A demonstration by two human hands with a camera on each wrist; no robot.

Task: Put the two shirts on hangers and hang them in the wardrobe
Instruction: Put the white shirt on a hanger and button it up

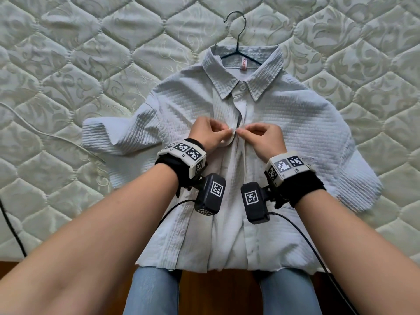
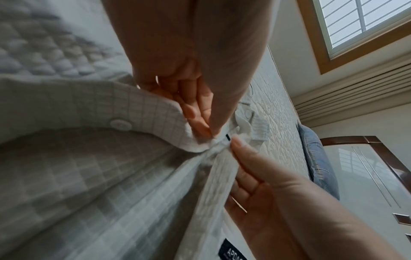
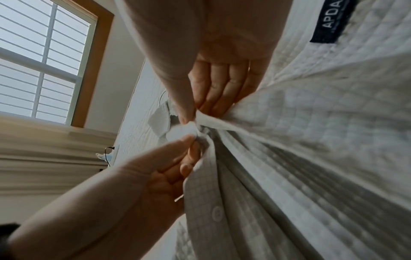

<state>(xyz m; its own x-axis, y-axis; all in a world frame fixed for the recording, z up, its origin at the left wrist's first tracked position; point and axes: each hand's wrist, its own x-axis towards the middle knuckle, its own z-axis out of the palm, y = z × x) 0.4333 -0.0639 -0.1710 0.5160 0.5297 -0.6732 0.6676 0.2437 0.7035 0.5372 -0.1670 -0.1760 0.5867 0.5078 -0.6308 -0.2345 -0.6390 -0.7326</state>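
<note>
Your left hand and right hand each pinched the shirt placket edges together on the bed.

bare forearms; black wrist straps with white marker-printed blocks; black tagged camera modules, black cables trailing; light blue jeans.

The hanger shoulders lie hidden inside the shirt.
</note>
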